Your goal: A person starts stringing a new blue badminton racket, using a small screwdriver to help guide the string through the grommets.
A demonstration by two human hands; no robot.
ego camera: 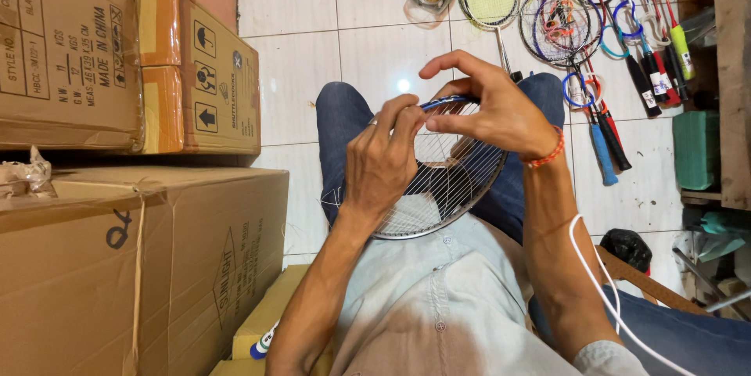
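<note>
A: While the racket head (446,180) is rested on the lap at frame centre, where is it gripped?

B: Top of the frame rim. Left hand (383,161) is closed, fingertips pinched on the rim from the left. Right hand (489,106) is curled over the same spot from the right, thumb and forefinger pinched on the rim or a string; which one cannot be told.

A: Long axis?

B: Rim top is pointed toward the upper frame, away from the body; the handle end is hidden under the shirt (438,305). Both hands are met at the far rim, equally near.

A: Surroundings?

B: Cardboard boxes (133,251) are stacked left. Spare rackets (594,24) are laid on the tiled floor (375,24), upper right.
</note>
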